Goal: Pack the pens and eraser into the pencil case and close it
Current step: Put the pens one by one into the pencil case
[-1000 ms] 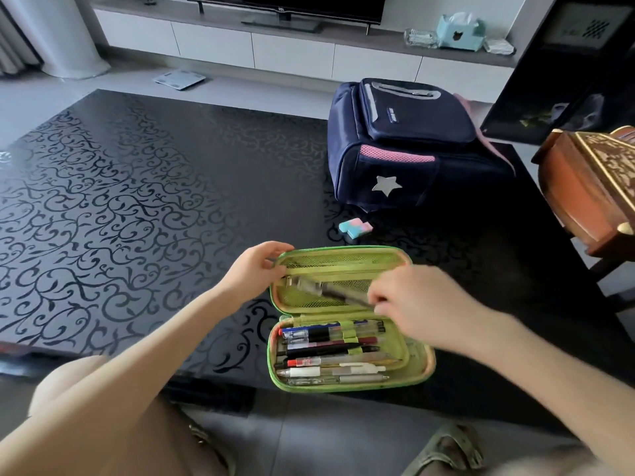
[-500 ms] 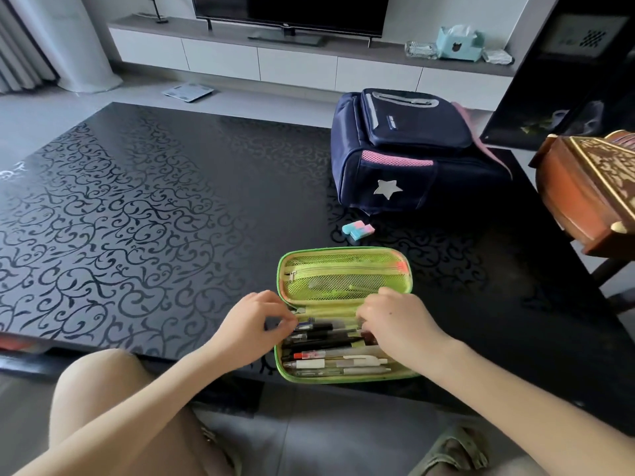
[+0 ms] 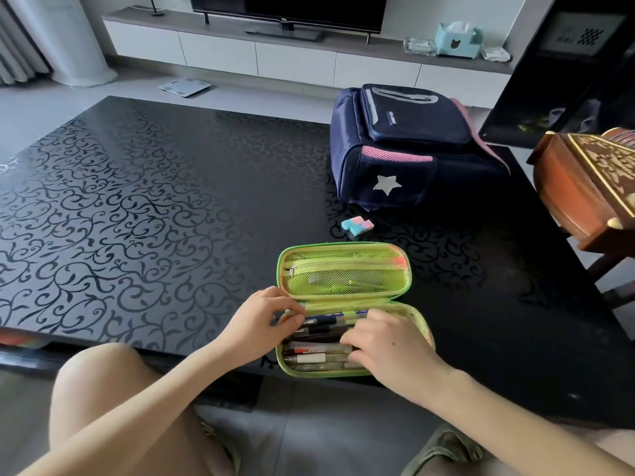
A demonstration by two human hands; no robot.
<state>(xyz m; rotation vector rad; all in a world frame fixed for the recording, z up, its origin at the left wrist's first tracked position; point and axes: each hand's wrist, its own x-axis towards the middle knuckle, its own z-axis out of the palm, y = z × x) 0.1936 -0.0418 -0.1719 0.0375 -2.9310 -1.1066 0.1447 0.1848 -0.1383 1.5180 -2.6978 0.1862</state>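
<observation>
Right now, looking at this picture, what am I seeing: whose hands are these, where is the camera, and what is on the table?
No machine here: a person wears a camera on the head, looking down at their own hands. The left hand and right hand both have fingers on the pens lying in an open green pencil case; whether either grips one is unclear. The case sits on a black patterned table. Beyond it lie a pink-and-blue eraser, not yet packed, and a navy backpack.
</observation>
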